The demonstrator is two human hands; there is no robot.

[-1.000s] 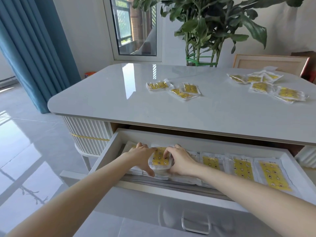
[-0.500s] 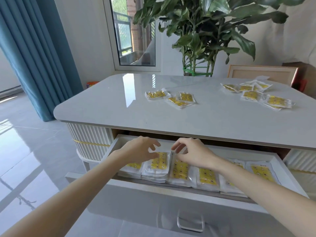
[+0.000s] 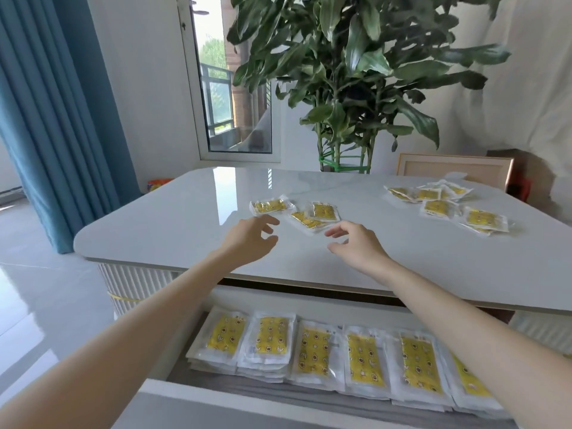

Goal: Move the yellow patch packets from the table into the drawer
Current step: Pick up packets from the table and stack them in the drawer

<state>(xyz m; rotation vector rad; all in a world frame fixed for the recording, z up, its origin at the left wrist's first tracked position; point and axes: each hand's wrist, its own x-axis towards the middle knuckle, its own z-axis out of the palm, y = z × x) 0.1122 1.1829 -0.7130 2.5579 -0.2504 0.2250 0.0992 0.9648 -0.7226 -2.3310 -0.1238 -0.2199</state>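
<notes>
1. My left hand (image 3: 247, 239) and right hand (image 3: 356, 243) are hovering over the glossy table (image 3: 173, 230), fingers loosely spread, holding nothing.
2. Three crinkly packets (image 3: 312, 216) are lying just beyond my fingertips; a second cluster (image 3: 445, 205), count unclear, is lying far right.
3. Six flat stacks (image 3: 309, 351) are sitting in the open drawer (image 3: 198, 397).

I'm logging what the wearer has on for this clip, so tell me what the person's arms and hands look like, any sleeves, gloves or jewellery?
Both forearms are bare as far as the picture shows, with no sleeve edge in view. The left hand and right hand wear no gloves, and no rings, watch or bracelet show on the fingers or wrists. No markings or bandages are visible on either arm.
</notes>
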